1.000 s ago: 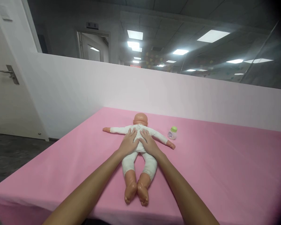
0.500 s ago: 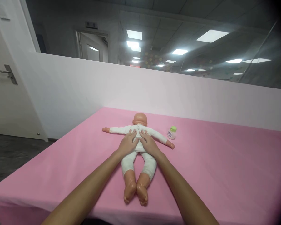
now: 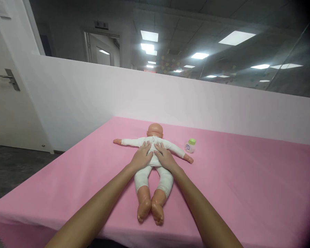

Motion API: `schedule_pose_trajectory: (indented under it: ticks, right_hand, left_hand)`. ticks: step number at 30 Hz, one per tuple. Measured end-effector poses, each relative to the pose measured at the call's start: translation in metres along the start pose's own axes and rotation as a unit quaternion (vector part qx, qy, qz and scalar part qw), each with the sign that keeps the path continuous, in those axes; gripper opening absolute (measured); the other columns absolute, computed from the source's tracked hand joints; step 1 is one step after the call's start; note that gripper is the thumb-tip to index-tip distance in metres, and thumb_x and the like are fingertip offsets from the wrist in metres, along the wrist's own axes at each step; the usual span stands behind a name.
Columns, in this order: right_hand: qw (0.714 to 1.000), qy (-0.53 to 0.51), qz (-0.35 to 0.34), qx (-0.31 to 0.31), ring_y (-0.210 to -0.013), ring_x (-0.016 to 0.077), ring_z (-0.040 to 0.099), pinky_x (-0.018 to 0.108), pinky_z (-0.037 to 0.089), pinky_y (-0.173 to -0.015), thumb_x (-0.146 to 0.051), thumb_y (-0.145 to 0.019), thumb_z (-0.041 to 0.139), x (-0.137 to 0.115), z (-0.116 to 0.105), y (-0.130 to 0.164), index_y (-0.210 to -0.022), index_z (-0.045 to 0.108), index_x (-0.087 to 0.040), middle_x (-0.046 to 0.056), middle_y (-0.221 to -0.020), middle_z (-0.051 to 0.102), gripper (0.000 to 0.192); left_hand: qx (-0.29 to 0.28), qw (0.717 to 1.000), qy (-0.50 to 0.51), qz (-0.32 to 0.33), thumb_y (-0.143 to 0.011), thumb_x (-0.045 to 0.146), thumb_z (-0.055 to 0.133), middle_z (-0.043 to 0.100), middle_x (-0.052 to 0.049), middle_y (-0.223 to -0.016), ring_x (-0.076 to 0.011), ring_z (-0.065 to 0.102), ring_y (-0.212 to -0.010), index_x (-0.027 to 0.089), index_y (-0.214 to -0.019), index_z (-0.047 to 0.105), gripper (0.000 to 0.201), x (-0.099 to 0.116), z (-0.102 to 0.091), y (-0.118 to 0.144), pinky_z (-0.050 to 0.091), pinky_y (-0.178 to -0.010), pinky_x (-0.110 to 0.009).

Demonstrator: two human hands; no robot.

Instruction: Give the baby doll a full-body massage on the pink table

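Note:
A baby doll (image 3: 152, 174) in a white suit lies face down on the pink table (image 3: 235, 186), arms spread wide, bare feet toward me. My left hand (image 3: 142, 157) rests flat on the left side of its back, fingers spread. My right hand (image 3: 164, 157) lies flat on the right side of the back, beside the left one. Neither hand holds anything. A small bottle with a green cap (image 3: 190, 145) stands just beyond the doll's right-hand arm.
A low white partition wall (image 3: 170, 100) runs along the far edge of the table, with glass above it. A white door with a metal handle (image 3: 9, 78) is at the far left. The table's left edge drops to dark floor (image 3: 10, 168).
Both hands stay flat on the doll's back. Only the view has shifted very slightly.

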State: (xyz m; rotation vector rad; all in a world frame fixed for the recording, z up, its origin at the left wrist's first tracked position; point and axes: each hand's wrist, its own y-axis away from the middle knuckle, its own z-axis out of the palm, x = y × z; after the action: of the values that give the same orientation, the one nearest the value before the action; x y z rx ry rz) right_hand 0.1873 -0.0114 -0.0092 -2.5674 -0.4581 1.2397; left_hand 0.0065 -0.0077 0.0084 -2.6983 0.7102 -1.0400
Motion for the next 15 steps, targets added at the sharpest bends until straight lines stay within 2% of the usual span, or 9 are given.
schedule_pose_trajectory:
  ticks: [4, 10, 15]
  right_hand:
    - [1.0, -0.002, 0.001, 0.005, -0.156, 0.0256, 0.02, 0.051, 0.018, -0.127, -0.045, -0.099, 0.048, -0.001, 0.0, 0.001, -0.149, 0.05, -0.024, 0.004, -0.162, 0.037, 0.055]
    - [1.0, 0.004, -0.009, -0.014, -0.158, 0.0229, 0.01, 0.05, 0.01, -0.129, -0.05, -0.098, 0.05, 0.007, 0.002, -0.001, -0.159, 0.03, -0.03, -0.001, -0.169, 0.014, 0.067]
    - [0.999, 0.002, -0.002, -0.039, -0.158, 0.0224, 0.004, 0.049, 0.006, -0.129, -0.047, -0.098, 0.05, 0.008, 0.0, 0.0, -0.16, 0.029, -0.027, 0.0, -0.17, 0.012, 0.069]
  left_hand:
    - [0.008, 1.0, 0.003, -0.005, -0.098, 0.038, 0.04, 0.03, -0.009, -0.164, -0.0258, 0.018, -0.156, 0.016, -0.153, 0.044, 0.06, 0.001, 0.001, 0.0, 0.02, -0.127, -0.046]
    - [-0.009, 1.0, 0.009, 0.012, -0.098, 0.042, 0.042, 0.017, -0.007, -0.168, -0.0276, 0.007, -0.157, 0.018, -0.158, 0.033, 0.065, -0.009, 0.004, -0.004, 0.013, -0.128, -0.051]
    - [-0.037, 0.999, 0.005, 0.017, -0.098, 0.047, 0.043, 0.012, -0.009, -0.169, -0.0288, 0.002, -0.157, 0.016, -0.159, 0.03, 0.07, -0.012, 0.0, -0.005, 0.01, -0.128, -0.052]
